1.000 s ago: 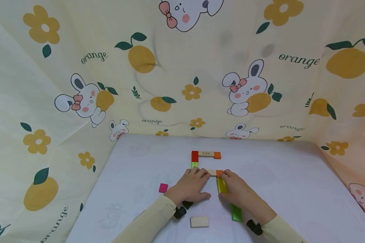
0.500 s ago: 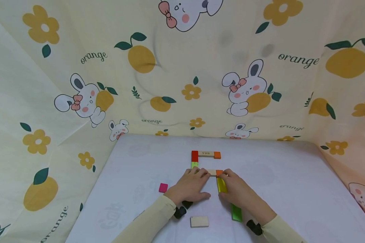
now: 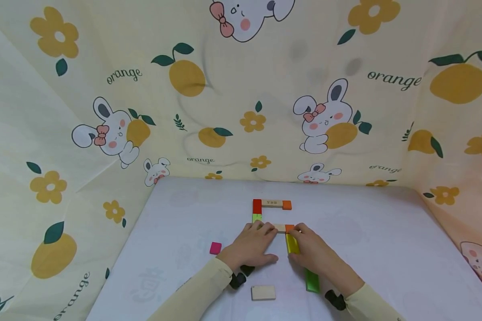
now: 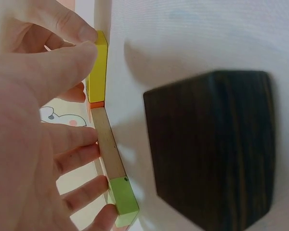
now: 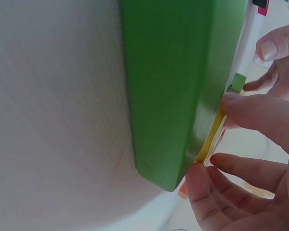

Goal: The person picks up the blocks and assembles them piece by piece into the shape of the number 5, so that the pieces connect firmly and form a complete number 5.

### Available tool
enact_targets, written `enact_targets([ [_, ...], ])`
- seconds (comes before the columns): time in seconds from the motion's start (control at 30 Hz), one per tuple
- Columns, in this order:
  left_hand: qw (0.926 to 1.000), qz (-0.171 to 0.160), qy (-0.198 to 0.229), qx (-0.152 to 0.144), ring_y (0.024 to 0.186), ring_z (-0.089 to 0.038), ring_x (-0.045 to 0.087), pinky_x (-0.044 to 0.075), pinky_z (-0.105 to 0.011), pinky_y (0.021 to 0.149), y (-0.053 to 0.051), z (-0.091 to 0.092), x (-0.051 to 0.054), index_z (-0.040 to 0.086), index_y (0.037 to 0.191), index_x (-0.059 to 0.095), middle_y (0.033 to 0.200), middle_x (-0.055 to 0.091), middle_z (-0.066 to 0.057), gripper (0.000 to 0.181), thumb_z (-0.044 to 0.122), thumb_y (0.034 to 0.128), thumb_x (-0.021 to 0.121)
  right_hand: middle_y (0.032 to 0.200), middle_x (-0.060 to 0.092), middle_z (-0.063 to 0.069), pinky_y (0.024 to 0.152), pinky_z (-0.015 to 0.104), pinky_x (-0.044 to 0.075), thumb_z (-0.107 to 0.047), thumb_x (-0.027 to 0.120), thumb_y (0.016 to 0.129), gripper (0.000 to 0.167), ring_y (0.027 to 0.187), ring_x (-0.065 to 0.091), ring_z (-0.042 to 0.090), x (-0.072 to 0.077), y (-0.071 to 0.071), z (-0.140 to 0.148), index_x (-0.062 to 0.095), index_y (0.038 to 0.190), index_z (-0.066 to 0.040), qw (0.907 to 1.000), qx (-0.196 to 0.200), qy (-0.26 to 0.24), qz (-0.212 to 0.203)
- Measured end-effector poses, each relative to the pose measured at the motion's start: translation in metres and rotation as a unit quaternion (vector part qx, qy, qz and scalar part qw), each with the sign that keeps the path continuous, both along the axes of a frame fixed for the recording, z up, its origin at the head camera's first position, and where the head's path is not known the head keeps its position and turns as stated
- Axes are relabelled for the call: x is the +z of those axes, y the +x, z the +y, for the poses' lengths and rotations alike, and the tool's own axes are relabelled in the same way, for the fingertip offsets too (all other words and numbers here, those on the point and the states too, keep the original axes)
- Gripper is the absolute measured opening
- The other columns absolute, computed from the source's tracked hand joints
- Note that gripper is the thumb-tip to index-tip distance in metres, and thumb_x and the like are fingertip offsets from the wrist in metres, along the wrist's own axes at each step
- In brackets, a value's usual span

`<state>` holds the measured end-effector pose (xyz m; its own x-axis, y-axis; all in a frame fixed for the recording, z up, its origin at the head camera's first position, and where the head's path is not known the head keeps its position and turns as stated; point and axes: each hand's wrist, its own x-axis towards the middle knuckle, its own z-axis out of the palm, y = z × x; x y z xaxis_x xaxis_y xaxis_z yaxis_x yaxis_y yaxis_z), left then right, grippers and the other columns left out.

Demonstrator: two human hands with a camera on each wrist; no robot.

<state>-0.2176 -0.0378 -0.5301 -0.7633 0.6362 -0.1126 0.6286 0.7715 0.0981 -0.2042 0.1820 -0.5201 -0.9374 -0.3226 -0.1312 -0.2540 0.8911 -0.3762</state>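
Pinching yellow block (image 3: 292, 244): right fingers (image 5: 198, 185). Block lettering (image 3: 272, 203): head view only.

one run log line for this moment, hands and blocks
left hand: fingers touch light-green block, plain wooden bar | right hand: pinches yellow bar beside orange block | lying apart: square magenta block, green bar

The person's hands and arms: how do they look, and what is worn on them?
The left hand and right hand are bare; no glove or ring shows. The left sleeve and right sleeve are pale cream. Near the end of each is a small black device.
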Motion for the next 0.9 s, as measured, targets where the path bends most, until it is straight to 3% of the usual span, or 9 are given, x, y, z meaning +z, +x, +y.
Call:
enact_targets([
  [0.9, 1.0, -0.001, 0.0, 0.0, 0.14, -0.021, 0.043, 0.041, -0.044, 0.117, 0.0021, -0.0001, 0.0025, 0.018, 0.162, 0.051, 0.161, 0.047, 0.004, 0.08, 0.064, 0.0996, 0.069, 0.137, 0.06, 0.019, 0.094, 0.048, 0.062, -0.018, 0.094, 0.085, 0.057, 0.1, 0.065, 0.025, -0.0008, 0.0024, 0.0, 0.071, 0.134, 0.002, 0.9999, 0.008, -0.006, 0.007],
])
